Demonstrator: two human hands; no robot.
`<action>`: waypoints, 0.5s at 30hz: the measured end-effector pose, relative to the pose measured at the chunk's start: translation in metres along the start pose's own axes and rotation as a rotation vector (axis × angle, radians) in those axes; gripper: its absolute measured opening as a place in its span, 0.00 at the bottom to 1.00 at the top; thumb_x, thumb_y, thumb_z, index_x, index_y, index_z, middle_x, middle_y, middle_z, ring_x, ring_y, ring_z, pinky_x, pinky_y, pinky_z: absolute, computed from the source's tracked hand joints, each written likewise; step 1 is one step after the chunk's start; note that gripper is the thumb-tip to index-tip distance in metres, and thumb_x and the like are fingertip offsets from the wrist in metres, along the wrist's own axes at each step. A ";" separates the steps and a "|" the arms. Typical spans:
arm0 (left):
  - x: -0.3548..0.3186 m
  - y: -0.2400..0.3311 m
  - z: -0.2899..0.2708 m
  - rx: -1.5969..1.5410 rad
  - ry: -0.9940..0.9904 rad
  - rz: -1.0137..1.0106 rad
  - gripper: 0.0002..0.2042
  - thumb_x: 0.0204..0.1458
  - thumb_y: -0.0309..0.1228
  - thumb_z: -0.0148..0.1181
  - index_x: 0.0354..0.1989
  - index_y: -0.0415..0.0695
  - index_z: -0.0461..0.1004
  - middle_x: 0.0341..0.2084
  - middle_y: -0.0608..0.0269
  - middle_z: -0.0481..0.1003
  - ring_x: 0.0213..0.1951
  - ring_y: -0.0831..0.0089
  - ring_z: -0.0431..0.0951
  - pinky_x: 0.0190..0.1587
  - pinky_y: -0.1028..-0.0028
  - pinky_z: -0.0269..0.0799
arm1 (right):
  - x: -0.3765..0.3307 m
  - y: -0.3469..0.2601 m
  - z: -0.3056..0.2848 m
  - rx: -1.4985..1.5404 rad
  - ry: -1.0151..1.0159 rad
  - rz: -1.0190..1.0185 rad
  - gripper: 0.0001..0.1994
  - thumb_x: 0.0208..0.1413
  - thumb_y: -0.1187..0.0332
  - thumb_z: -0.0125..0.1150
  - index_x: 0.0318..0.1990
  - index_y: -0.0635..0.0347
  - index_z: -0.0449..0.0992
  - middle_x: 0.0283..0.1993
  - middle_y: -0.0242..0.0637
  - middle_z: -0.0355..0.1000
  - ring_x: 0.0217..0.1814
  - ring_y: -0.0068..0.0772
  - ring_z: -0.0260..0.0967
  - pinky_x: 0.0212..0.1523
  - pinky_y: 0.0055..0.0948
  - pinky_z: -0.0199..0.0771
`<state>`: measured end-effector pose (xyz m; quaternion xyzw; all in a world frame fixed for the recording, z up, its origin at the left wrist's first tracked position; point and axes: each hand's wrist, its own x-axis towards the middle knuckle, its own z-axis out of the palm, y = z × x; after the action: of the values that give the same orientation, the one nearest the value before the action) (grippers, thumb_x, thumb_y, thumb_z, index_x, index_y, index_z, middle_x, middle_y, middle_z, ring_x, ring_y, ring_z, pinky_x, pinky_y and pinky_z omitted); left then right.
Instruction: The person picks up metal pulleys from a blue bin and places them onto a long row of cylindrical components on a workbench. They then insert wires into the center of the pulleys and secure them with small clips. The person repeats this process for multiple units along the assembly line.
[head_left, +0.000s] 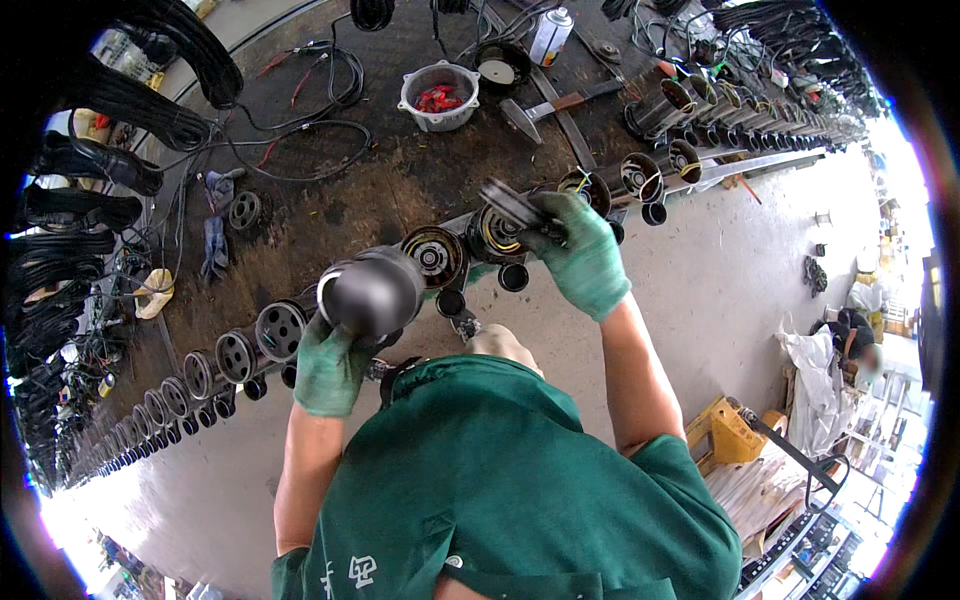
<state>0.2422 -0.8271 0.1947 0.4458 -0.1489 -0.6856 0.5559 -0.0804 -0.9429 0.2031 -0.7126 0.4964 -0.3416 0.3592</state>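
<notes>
The left hand [328,368], in a green knit glove, has its fingers wrapped under a dark grey, round-ended metal motor housing [372,293], holding it up over the row of black cylindrical motor bodies [262,338] along the edge of the dark, grimy bench [400,180]. The right hand [583,255], gloved alike, has its fingers closed on a slim dark tool [512,204] set at a motor with yellow windings [494,232]. This looks like fitting work on that motor; next comes steady, well-aimed tool pressure.
</notes>
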 end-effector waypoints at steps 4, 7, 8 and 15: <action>0.025 -0.002 0.017 0.188 -0.026 -0.014 0.22 0.59 0.25 0.62 0.62 0.35 0.69 0.54 0.53 0.76 0.55 0.61 0.78 0.60 0.61 0.78 | -0.006 0.029 0.016 -0.488 -0.077 -0.174 0.17 0.48 0.71 0.69 0.48 0.53 0.81 0.51 0.44 0.75 0.51 0.51 0.74 0.50 0.44 0.78; 0.037 0.004 0.039 0.419 -0.006 -0.106 0.20 0.60 0.23 0.60 0.61 0.34 0.70 0.53 0.53 0.76 0.54 0.63 0.79 0.58 0.63 0.78 | -0.015 0.037 0.028 -0.734 -0.159 -0.187 0.17 0.46 0.72 0.68 0.47 0.53 0.81 0.53 0.45 0.74 0.52 0.52 0.73 0.52 0.45 0.77; 0.041 0.001 0.039 0.444 -0.020 -0.113 0.20 0.60 0.22 0.59 0.61 0.35 0.70 0.53 0.54 0.77 0.53 0.64 0.79 0.57 0.64 0.78 | -0.017 0.039 0.030 -0.788 -0.172 -0.189 0.17 0.45 0.73 0.68 0.46 0.53 0.81 0.53 0.46 0.74 0.52 0.53 0.72 0.52 0.45 0.76; 0.048 -0.008 0.055 0.476 -0.131 -0.089 0.21 0.59 0.26 0.63 0.61 0.35 0.71 0.52 0.58 0.78 0.52 0.66 0.79 0.55 0.66 0.78 | -0.007 0.002 0.027 -0.226 0.044 -0.236 0.16 0.54 0.72 0.67 0.50 0.62 0.79 0.50 0.48 0.76 0.50 0.53 0.75 0.52 0.45 0.78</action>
<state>0.1951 -0.8837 0.1980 0.5249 -0.3220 -0.6824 0.3939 -0.0608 -0.9322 0.1870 -0.7943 0.4524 -0.3386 0.2231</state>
